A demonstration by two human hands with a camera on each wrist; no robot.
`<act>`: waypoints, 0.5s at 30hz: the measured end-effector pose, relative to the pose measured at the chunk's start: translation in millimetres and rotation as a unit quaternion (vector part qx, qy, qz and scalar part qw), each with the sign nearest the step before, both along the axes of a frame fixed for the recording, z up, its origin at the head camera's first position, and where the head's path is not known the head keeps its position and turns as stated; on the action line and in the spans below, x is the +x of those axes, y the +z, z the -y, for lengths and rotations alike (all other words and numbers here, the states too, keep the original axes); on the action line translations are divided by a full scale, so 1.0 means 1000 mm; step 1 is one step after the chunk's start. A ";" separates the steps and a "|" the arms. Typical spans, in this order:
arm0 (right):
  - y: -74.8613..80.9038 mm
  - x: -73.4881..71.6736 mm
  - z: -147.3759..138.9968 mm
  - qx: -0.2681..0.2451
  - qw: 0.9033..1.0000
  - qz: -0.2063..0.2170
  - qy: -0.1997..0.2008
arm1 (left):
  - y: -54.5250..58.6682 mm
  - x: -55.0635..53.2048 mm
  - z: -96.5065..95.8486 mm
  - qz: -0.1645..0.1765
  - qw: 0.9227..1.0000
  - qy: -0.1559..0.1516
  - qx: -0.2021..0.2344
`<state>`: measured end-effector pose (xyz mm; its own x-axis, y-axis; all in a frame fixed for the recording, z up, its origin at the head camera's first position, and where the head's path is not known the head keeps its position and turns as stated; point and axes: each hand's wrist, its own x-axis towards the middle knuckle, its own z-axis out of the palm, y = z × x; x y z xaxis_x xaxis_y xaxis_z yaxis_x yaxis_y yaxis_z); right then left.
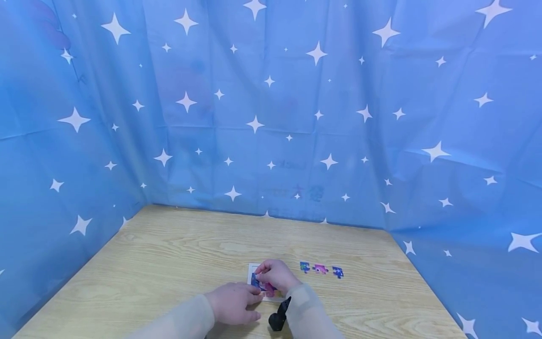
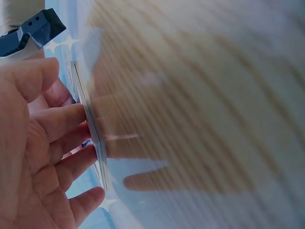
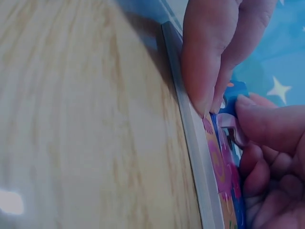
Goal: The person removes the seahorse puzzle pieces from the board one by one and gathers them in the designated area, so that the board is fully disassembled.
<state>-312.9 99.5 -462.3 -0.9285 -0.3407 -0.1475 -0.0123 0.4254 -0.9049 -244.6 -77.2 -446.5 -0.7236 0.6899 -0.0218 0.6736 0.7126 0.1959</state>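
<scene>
A small jigsaw board [image 1: 250, 270] with a pale frame lies on the table, partly covered by my hands. My left hand [image 1: 235, 302] rests at its near left edge; in the left wrist view its extended fingers [image 2: 71, 164] touch the board's rim. My right hand [image 1: 278, 275] is over the board, and in the right wrist view its thumb and finger pinch a blue puzzle piece [image 3: 234, 94]. Pink, orange and blue pieces [image 3: 225, 164] lie inside the frame beside the left fingertips. Part of the pinched piece is hidden by the fingers.
To the right of the board lie three loose puzzle pieces: a blue-green one [image 1: 305, 267], a pink one [image 1: 320, 269] and a dark blue one [image 1: 337, 271]. A black wrist device [image 1: 278, 318] sits by the right sleeve. A blue star-patterned curtain [image 1: 271, 103] surrounds the wooden table [image 1: 178, 254].
</scene>
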 end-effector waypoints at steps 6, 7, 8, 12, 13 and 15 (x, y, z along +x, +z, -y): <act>0.000 0.002 -0.002 -0.025 1.000 0.009 0.005 | 0.002 0.001 -0.001 0.003 1.000 0.003 0.001; 0.000 0.002 -0.002 -0.027 1.000 0.010 0.004 | 0.002 0.001 -0.001 0.005 1.000 0.005 0.000; -0.001 0.002 -0.001 -0.029 1.000 0.011 0.003 | 0.002 0.001 -0.001 0.008 1.000 0.006 -0.001; -0.002 0.003 0.000 -0.025 1.000 0.004 0.000 | 0.004 0.002 -0.001 0.018 1.000 0.013 -0.001; -0.002 0.003 0.001 -0.023 1.000 0.003 0.000 | 0.004 0.002 -0.001 0.021 1.000 0.013 0.000; -0.002 0.003 0.001 -0.021 1.000 -0.002 0.003 | 0.005 0.003 -0.002 0.024 1.000 0.014 0.002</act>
<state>-309.5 98.6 -464.2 -0.9268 -0.3526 -0.1292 -0.0184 0.3862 -0.9222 -241.9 -75.3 -441.6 -0.7411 0.6692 -0.0545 0.6430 0.7307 0.2293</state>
